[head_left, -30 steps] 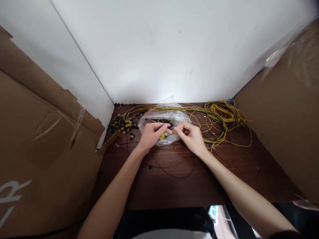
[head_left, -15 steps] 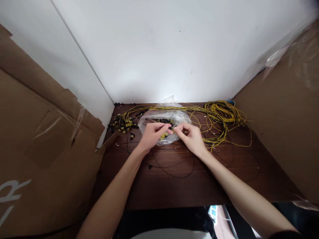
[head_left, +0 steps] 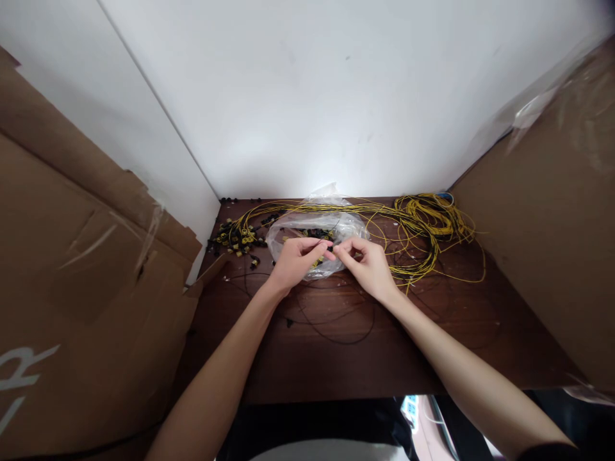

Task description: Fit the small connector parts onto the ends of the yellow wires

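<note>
My left hand (head_left: 296, 260) is closed in a pinch on a small black connector (head_left: 330, 248), in front of a clear plastic bag (head_left: 278, 232). Facing it, my right hand (head_left: 368, 264) has thumb and forefinger pressed together at the connector's right side; what they grip is too small to make out. Black and yellow parts (head_left: 312, 234) lie in the bag's opening. A thin black cable (head_left: 353, 343) loops over the dark table below my hands.
Yellow cables (head_left: 427, 221) lie coiled at the right and run behind the bag to yellow and black connectors (head_left: 237, 237) at the left. Cardboard (head_left: 86, 269) stands on the left, and more cardboard (head_left: 552, 224) on the right. A white wall (head_left: 307, 96) rises behind.
My fingertips have shifted very slightly around the black connector, which shows a little more between them. The rest looks the same.
</note>
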### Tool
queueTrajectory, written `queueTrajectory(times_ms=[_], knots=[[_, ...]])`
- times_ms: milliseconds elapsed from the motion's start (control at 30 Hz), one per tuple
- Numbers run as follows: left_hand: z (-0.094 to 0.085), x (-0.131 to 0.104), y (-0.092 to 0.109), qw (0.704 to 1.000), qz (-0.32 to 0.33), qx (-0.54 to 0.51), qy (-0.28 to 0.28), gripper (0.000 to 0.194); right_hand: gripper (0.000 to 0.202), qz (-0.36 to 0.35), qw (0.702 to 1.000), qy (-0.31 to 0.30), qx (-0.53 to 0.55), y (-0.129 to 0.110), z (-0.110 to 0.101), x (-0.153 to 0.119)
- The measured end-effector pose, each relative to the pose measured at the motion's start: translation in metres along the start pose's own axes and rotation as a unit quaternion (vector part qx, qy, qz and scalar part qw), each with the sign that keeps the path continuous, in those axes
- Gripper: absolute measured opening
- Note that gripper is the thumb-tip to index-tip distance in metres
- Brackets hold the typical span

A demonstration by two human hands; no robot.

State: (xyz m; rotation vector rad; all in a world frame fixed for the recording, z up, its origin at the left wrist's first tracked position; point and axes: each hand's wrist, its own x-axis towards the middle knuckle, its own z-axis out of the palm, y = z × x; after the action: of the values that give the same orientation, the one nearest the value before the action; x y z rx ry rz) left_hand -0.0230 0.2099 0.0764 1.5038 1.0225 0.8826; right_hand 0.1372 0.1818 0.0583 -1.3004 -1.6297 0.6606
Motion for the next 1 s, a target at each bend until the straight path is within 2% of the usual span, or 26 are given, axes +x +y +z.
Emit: queueTrajectory(times_ms=[233, 367, 700, 867, 1000], knots=[[0.0006, -0.0008, -0.0009, 0.999, -0.01, -0.053, -0.001, 0.03, 0.026, -0.001, 1.0, 0.001, -0.005, -0.0003, 0.0003, -0.0001], [-0.0009, 0.0, -0.0024, 0.999, -0.012, -0.046, 0.01, 0.031, 0.028, 0.003, 1.0, 0.004, -0.004, 0.0001, 0.0001, -0.0002], [-0.0034, 0.0026, -0.0056, 0.995, -0.016, -0.053, 0.083, 0.027, 0.023, -0.003, 1.0, -0.01, -0.012, -0.0015, 0.0019, -0.0015], [-0.004, 0.0032, -0.0058, 0.993, -0.035, -0.082, 0.072, 0.03, 0.028, -0.016, 0.999, -0.022, -0.04, -0.0024, 0.0034, -0.003], [-0.0034, 0.002, -0.0028, 0.992, -0.041, -0.093, 0.073, 0.03, 0.031, -0.008, 0.999, -0.027, -0.023, -0.0021, 0.0034, -0.004]])
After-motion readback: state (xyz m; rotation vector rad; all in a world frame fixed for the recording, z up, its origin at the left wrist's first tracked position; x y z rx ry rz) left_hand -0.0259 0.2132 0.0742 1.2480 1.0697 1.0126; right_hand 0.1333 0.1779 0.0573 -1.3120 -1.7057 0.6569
